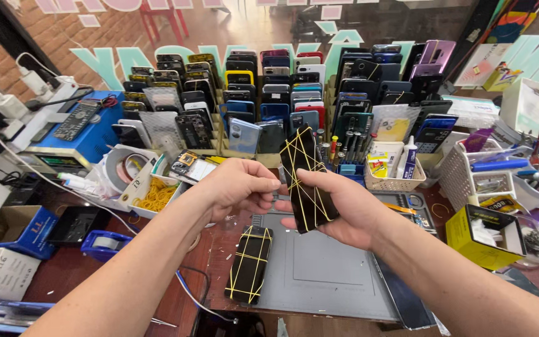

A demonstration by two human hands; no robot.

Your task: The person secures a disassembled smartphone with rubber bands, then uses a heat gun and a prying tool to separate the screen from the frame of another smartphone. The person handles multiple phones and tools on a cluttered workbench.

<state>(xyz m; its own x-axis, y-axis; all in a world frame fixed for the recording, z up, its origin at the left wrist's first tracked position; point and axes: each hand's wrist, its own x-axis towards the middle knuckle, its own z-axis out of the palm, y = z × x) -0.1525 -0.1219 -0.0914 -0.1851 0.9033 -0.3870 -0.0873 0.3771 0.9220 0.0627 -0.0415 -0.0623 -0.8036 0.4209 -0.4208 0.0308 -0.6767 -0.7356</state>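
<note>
My right hand (344, 209) holds a black phone (304, 178) upright above the grey work mat (325, 274); thin yellow rubber bands cross the phone in several directions. My left hand (238, 187) is closed at the phone's left edge, its fingertips pinching there, apparently on a band. A second black phone (249, 263), also wrapped in yellow bands, lies flat on the mat's left edge below my hands.
Racks of many phones (269, 93) fill the back. A white box of yellow rubber bands (155, 195) and tape rolls (123, 167) sit left, a blue machine (88, 140) far left. Baskets (394, 178) of tubes and tools and a yellow box (478, 237) stand right.
</note>
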